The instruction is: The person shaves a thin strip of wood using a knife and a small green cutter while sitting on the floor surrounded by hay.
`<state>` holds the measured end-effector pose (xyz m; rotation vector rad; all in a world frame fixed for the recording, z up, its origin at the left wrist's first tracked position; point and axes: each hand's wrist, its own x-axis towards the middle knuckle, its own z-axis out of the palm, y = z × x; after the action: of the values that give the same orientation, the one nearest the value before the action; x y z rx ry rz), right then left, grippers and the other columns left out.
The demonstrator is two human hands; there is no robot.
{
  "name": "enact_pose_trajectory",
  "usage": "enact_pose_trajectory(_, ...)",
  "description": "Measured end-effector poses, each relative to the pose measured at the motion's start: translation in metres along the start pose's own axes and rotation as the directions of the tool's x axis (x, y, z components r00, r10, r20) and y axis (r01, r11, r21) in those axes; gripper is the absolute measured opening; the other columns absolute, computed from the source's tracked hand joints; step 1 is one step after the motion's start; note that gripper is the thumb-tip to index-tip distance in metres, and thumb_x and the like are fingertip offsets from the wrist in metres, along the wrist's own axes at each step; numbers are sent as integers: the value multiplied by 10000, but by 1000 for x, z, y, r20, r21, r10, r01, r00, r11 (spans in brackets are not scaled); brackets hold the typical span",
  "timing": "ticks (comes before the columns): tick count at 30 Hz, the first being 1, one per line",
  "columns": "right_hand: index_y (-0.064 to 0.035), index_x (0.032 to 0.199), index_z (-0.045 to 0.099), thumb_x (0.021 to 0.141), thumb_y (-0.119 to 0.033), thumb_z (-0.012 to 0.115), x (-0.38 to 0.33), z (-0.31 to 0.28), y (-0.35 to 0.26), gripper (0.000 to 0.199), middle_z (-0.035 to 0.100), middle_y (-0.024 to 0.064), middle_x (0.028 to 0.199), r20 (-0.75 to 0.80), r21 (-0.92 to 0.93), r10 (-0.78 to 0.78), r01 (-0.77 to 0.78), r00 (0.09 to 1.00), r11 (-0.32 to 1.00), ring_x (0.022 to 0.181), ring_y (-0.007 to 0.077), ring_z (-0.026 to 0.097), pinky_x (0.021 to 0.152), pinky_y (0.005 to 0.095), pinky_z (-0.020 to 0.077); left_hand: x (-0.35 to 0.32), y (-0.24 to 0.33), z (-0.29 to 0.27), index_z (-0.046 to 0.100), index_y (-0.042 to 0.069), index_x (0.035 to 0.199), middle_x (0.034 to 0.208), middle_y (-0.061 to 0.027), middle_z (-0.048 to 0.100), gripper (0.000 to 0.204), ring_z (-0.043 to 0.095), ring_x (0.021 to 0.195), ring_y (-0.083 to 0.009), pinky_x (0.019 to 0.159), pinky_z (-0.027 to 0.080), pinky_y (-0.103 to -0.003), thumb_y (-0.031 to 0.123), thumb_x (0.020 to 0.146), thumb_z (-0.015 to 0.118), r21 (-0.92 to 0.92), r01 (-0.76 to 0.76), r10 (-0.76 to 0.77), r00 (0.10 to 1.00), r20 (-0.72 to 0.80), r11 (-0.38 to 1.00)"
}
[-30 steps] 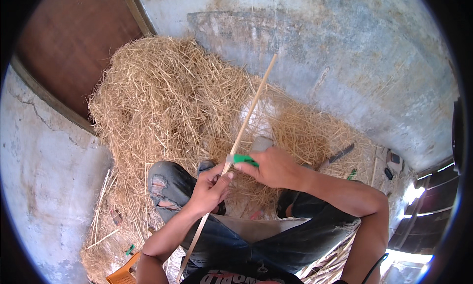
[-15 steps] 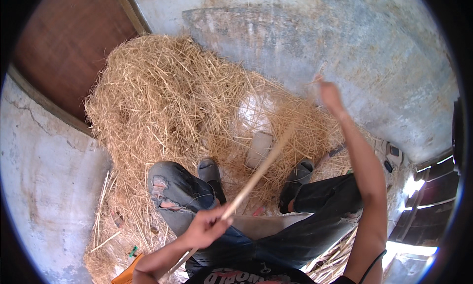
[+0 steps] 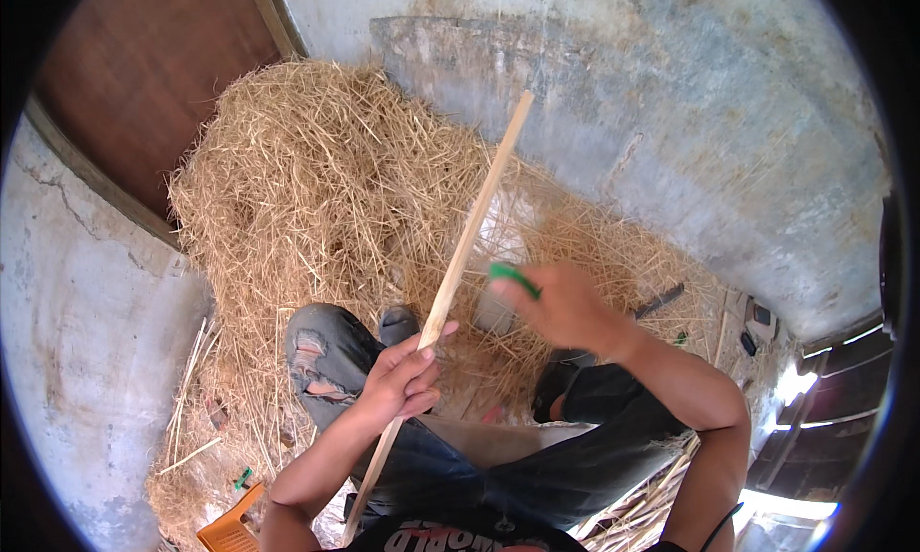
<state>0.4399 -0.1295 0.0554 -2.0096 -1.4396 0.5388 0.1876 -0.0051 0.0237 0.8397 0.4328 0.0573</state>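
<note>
A long, pale wooden strip (image 3: 476, 217) slants from beside my torso up toward the wall. Around its lower half, the fingers of my left hand (image 3: 398, 379) are closed, above my torn-kneed left leg. My right hand (image 3: 565, 308) is to the right of the strip and apart from it, blurred by motion. From its curled fingers a small green curved piece (image 3: 516, 278) sticks out; its kind cannot be made out. Below that hand, a pale block (image 3: 494, 314) on the floor is partly hidden.
A large heap of straw (image 3: 307, 169) lies against the wall (image 3: 690, 102) and a brown panel (image 3: 158, 73). A dark blade-like thing (image 3: 659, 301) rests on the straw at right. An orange box (image 3: 230, 521) and a small green item (image 3: 242, 478) lie at lower left.
My right hand has come down and left from near the wall, and the green piece now shows in it. The strip has swung more upright, and my left hand has risen slightly.
</note>
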Motion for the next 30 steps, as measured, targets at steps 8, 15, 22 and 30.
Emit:
enact_pose_trajectory(8, -41, 823, 715, 998, -558, 531, -9, 18, -20, 576, 627, 225, 631, 38, -161, -62, 68, 997, 985, 608, 431, 649, 574, 510, 523, 19, -3, 13, 413, 130, 1539, 620, 50, 279, 456, 218, 441, -53, 411, 237, -219, 245, 1100, 447, 86, 22, -21, 1000, -9, 996)
enact_pose_trajectory(15, -43, 779, 707, 983, -592, 530, 6, 20, 15, 611, 631, 195, 617, -24, -285, -155, 141, 988, 948, 584, 407, 643, 561, 503, 512, 9, -9, 4, 408, 116, 1542, 629, 61, 268, 449, 219, 462, -51, 420, 253, -222, 196, 1101, 439, 128, 64, -58, 997, -50, 990)
enact_pose_trajectory(22, -25, 802, 703, 989, -587, 528, 43, 18, 80, 618, 611, 188, 614, -354, -299, -155, 46, 922, 953, 591, 380, 638, 570, 490, 491, -14, -11, 6, 403, 102, 1545, 626, 65, 264, 450, 230, 472, -46, 421, 260, -226, 174, 1102, 430, 158, 100, -87, 992, -87, 982)
enact_pose_trajectory(30, 54, 736, 701, 1025, -548, 497, 68, -113, 196, 698, 602, 216, 594, -589, 25, 356, -424, 725, 905, 666, 364, 660, 698, 480, 518, -87, -45, -17, 390, 52, 1541, 628, 58, 309, 478, 295, 471, -47, 447, 279, -228, 168, 1085, 478, 250, 185, -191, 982, 0, 950)
